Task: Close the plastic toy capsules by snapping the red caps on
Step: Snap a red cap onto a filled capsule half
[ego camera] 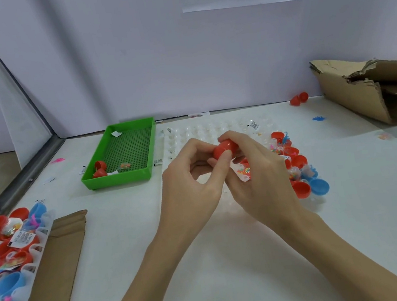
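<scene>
1. Red plastic capsule cap [225, 149] sits between both hands, raised above the white bench [232, 259] at centre.
2. Right hand [259, 180] curls its fingers over the cap's top, thumb pressed on its front.
3. Left hand [192, 189] meets it from the left with curled fingers; whether they grip the capsule is hidden.
4. Clear plastic tray of round cups [202, 131] lies beneath and beyond the hands.
5. Loose red and blue capsule halves with small toy packets [301, 174] crowd the tray's right edge.
6. Green rectangular plastic tray [122, 155] stands to the left, with 2 red caps [100, 169] inside.
7. Second tray of red and blue capsules [6, 251] lies at far left, over a flat brown cardboard sheet [62, 256].
8. Torn cardboard box [373, 87] rests at far right.
</scene>
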The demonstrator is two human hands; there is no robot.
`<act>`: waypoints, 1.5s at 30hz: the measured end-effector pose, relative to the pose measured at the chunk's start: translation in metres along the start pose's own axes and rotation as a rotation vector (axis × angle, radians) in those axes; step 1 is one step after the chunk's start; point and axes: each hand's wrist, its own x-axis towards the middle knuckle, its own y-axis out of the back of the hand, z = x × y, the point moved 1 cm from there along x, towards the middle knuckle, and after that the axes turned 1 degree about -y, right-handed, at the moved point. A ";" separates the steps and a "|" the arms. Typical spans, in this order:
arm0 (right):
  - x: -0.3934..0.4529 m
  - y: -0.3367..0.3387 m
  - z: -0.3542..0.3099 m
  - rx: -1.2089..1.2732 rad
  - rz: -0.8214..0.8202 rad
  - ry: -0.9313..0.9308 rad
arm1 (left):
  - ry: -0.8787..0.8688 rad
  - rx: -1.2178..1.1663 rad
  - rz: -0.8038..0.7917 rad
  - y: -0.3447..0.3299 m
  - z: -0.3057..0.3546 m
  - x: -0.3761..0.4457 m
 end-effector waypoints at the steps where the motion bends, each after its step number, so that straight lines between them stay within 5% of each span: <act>1: 0.001 -0.001 0.000 0.004 -0.001 0.004 | 0.008 0.012 0.007 0.000 0.000 0.001; 7: -0.001 -0.007 -0.001 0.043 -0.092 -0.027 | 0.107 -0.016 0.078 0.010 -0.003 0.008; 13: 0.001 -0.006 0.003 0.123 -0.132 -0.208 | 0.343 -0.336 0.448 0.060 -0.025 0.030; 19: 0.011 0.010 0.008 0.076 0.173 -0.200 | 0.354 -0.134 0.573 0.109 -0.046 0.041; 24: 0.022 0.032 0.029 -0.054 0.175 -0.335 | 0.301 -0.082 0.542 0.114 -0.053 0.042; 30: 0.023 0.035 0.042 -0.126 -0.140 -0.385 | 0.170 0.278 0.434 0.094 -0.053 0.041; 38: 0.026 0.048 0.043 -0.177 -0.481 -0.322 | -0.183 0.824 0.056 0.031 -0.031 0.018; 45: 0.027 0.058 0.048 -0.225 -0.574 -0.284 | -0.271 0.882 0.000 0.022 -0.029 0.014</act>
